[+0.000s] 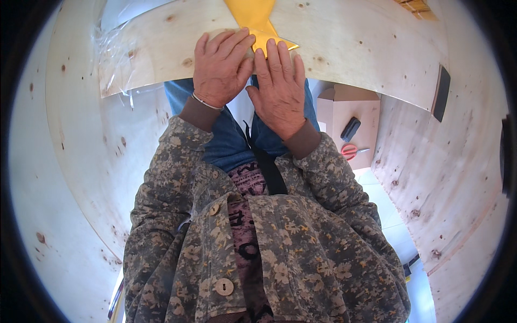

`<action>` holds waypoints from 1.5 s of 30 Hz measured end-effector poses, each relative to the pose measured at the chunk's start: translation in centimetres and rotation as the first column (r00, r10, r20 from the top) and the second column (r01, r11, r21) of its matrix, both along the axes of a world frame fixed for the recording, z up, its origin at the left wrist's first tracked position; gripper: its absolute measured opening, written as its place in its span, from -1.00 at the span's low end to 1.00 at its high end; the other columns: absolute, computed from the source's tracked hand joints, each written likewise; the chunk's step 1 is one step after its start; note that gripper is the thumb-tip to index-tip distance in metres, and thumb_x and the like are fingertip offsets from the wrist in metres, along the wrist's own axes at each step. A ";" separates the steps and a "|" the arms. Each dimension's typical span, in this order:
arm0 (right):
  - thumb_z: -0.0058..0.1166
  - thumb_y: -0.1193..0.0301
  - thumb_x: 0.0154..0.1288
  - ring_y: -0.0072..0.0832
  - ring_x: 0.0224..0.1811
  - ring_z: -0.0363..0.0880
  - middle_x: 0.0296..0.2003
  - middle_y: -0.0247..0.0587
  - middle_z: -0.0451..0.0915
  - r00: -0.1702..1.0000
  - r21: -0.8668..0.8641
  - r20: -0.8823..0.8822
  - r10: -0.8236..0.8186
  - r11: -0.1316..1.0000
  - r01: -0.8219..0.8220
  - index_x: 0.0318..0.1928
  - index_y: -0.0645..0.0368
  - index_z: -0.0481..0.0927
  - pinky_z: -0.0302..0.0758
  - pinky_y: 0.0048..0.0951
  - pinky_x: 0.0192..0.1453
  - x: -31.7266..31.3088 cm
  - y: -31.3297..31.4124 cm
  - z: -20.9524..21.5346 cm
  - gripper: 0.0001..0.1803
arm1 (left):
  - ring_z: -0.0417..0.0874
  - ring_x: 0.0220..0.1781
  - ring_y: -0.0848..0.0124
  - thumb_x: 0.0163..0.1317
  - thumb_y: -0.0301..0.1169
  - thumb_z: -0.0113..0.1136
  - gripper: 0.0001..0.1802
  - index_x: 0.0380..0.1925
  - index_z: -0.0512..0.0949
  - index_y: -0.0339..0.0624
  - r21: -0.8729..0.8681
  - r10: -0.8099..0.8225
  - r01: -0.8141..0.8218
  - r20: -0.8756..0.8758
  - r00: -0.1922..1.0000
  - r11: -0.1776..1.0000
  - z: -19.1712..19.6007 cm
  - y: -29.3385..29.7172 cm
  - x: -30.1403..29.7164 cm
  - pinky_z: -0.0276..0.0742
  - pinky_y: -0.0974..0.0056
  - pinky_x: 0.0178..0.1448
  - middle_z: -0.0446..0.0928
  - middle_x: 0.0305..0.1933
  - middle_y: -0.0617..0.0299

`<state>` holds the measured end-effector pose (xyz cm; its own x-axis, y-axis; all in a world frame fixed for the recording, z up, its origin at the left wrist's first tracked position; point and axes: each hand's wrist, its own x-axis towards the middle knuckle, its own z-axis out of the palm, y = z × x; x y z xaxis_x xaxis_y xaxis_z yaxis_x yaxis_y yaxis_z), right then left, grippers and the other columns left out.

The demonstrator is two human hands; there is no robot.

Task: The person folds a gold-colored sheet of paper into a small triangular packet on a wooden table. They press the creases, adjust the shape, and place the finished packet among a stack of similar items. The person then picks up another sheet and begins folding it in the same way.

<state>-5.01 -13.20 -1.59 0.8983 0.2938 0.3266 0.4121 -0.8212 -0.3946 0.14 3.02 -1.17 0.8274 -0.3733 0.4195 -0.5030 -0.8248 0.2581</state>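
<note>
A shiny yellow folded sheet [254, 15] lies on the pale wooden tabletop [161, 51], its folded end near the front edge. My left hand [222, 69] lies flat at the left of that end, with outstretched fingers touching the sheet's edge. Beside it, my right hand [281, 86] has its fingers stretched out over the lower part of the sheet, pressing on it. Neither hand is closed around anything. Part of the folded end is hidden under my fingers.
Clear crinkled plastic [119, 62] hangs over the table's left end. At the right below the table stands a cardboard box [336, 116] bearing a black stapler-like object [351, 129] and red-handled scissors [350, 152]. A golden-brown bundle [417, 7] lies at the far right. Wooden panels flank me.
</note>
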 end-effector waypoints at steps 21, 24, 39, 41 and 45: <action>0.12 0.42 0.24 -0.02 0.54 0.19 0.41 0.19 0.31 0.997 0.035 0.038 -0.067 0.997 0.066 0.36 0.39 0.35 0.08 0.01 0.59 0.0 0.6 -0.1 -0.33 | 0.51 0.26 0.29 0.18 -0.33 0.25 -0.58 0.08 0.64 -0.01 0.017 -0.010 0.010 0.015 1.000 1.000 0.1 -0.1 0.2 0.22 -0.04 0.41 0.60 0.21 0.35; 0.13 0.43 0.21 -0.01 0.54 0.19 0.41 0.21 0.31 0.998 0.052 0.038 -0.048 0.998 0.046 0.36 0.40 0.34 0.09 0.01 0.59 0.1 0.2 -0.1 -0.31 | 0.51 0.25 0.29 0.19 -0.32 0.23 -0.60 0.07 0.64 -0.01 0.009 -0.010 0.009 0.037 0.999 1.000 0.1 -0.2 0.3 0.23 -0.06 0.41 0.61 0.20 0.34; 0.17 0.56 0.13 0.02 0.54 0.18 0.43 0.24 0.27 0.999 -0.016 0.016 0.048 0.999 -0.048 0.41 0.42 0.27 0.11 -0.06 0.58 0.0 -1.2 1.4 -0.21 | 0.33 0.48 0.26 0.38 -0.19 0.13 -0.59 0.17 0.58 -0.02 0.147 -0.054 0.047 0.040 0.998 0.988 1.0 0.9 -0.3 -0.05 -0.23 0.59 0.49 0.36 0.32; 0.17 0.54 0.13 0.02 0.55 0.17 0.44 0.24 0.26 0.998 -0.075 0.011 0.061 0.995 -0.060 0.41 0.42 0.27 0.09 -0.05 0.58 0.1 -1.1 1.4 -0.21 | 0.32 0.49 0.25 0.38 -0.19 0.13 -0.58 0.20 0.57 -0.02 0.155 -0.051 0.047 0.020 0.998 0.987 1.1 1.0 -0.3 -0.08 -0.23 0.60 0.49 0.37 0.32; 0.21 0.47 0.14 0.02 0.58 0.11 0.47 0.19 0.24 1.000 -0.150 -0.010 0.014 0.989 -0.016 0.44 0.37 0.25 0.00 0.01 0.61 -0.3 -0.7 1.3 -0.17 | 0.32 0.49 0.25 0.39 -0.19 0.11 -0.57 0.22 0.55 0.00 0.135 -0.040 0.043 -0.021 0.999 0.990 1.0 1.1 -0.4 -0.11 -0.25 0.61 0.48 0.38 0.33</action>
<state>-5.28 -13.90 -0.28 0.8961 0.3522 0.2701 0.4219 -0.8651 -0.2714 -0.24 4.09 -0.12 0.8170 -0.4598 0.3480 -0.5338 -0.8313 0.1550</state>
